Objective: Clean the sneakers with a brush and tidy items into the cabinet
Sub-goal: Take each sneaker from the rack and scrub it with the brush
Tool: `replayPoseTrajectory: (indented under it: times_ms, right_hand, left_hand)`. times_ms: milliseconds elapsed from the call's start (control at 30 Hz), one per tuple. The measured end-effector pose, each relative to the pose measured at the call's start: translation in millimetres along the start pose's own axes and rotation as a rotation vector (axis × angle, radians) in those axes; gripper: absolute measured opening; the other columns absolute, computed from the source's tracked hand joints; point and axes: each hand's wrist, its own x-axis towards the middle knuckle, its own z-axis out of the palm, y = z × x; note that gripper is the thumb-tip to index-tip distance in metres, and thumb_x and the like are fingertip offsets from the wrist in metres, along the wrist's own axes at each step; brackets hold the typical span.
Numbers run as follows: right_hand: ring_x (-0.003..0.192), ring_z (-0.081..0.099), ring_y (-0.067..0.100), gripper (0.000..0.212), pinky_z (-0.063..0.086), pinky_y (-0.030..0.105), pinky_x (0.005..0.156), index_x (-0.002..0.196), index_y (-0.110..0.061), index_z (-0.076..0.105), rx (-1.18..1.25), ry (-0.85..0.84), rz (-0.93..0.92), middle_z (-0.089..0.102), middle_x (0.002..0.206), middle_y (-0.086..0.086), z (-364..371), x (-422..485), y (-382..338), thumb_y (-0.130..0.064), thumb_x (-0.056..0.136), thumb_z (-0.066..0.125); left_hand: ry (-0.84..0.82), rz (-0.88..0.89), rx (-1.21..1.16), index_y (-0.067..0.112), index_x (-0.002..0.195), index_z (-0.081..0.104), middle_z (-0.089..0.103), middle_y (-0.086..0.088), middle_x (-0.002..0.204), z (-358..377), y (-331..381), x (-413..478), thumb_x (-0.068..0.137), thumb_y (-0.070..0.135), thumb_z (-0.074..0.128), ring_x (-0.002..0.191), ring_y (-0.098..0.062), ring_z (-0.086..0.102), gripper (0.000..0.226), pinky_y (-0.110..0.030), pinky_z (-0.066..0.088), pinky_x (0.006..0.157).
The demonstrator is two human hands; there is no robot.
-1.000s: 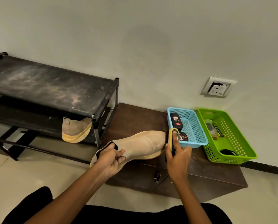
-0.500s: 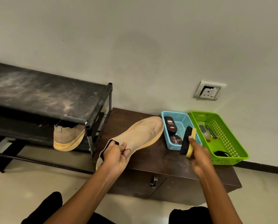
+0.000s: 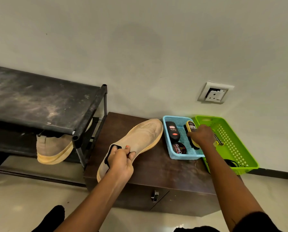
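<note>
My beige sneaker (image 3: 139, 139) slants mid-frame, toe resting on the brown cabinet (image 3: 165, 169). Its twin (image 3: 53, 148) sits at left, heel out. My yellow-backed brush (image 3: 191, 128) lies right of centre in the blue basket (image 3: 186, 157).

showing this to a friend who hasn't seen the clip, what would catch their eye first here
The beige sneaker stretched over the brown cabinet top, gripped at its collar by the left hand, draws the eye first. Next come the bright blue basket and green basket at the right, where the right hand holds a yellow-backed brush inside the blue one.
</note>
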Motion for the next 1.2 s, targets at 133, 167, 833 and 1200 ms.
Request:
replayPoseTrajectory:
  times_ms: [133, 167, 833, 1200]
  right_hand:
    - [0.110, 0.058, 0.034, 0.043, 0.049, 0.037, 0.084, 0.113, -0.002, 0.059, -0.151, -0.053, -0.003, 0.061, 0.118, 0.017, 17.8, 9.2, -3.5, -0.022, 0.077, 0.070]
    - [0.110, 0.058, 0.033, 0.042, 0.049, 0.036, 0.085, 0.114, -0.003, 0.058, -0.183, -0.063, -0.006, 0.061, 0.118, 0.017, 20.8, 10.0, -2.4, -0.022, 0.078, 0.069]
    - [0.070, 0.068, 0.023, 0.022, 0.056, 0.040, 0.070, 0.087, -0.015, 0.070, 0.414, -0.217, -0.354, 0.070, 0.075, 0.005, 22.7, -127.4, -36.9, -0.035, 0.079, 0.067]
    - [0.103, 0.058, 0.027, 0.040, 0.037, 0.031, 0.072, 0.121, -0.015, 0.040, -0.023, -0.120, -0.447, 0.060, 0.112, 0.007, 45.2, -174.9, -86.9, -0.035, 0.090, 0.055]
  left_hand:
    - [0.016, 0.019, -0.026, 0.007, 0.135, 0.045, 0.048, -0.011, 0.132, 5.8, -5.9, 1.6, 0.091, -0.010, 0.047, 0.112, -0.020, 0.050, 0.047, -0.030, 0.047, 0.084]
    - [0.015, 0.021, -0.035, 0.009, 0.138, 0.041, 0.045, -0.011, 0.135, 7.2, -7.9, 1.5, 0.091, -0.011, 0.046, 0.116, -0.020, 0.049, 0.051, -0.031, 0.047, 0.086]
    - [-0.167, 1.072, 1.362, 0.015, 0.101, 0.064, 0.059, 0.004, 0.101, -34.5, 15.3, -35.5, 0.088, 0.013, 0.060, 0.088, -0.004, 0.056, 0.014, -0.014, 0.047, 0.076]
    - [0.067, 0.737, 1.795, 0.016, 0.089, 0.061, 0.059, 0.001, 0.081, -35.0, 40.4, -10.2, 0.086, 0.037, 0.061, 0.080, -0.017, 0.059, 0.021, -0.027, 0.041, 0.060]
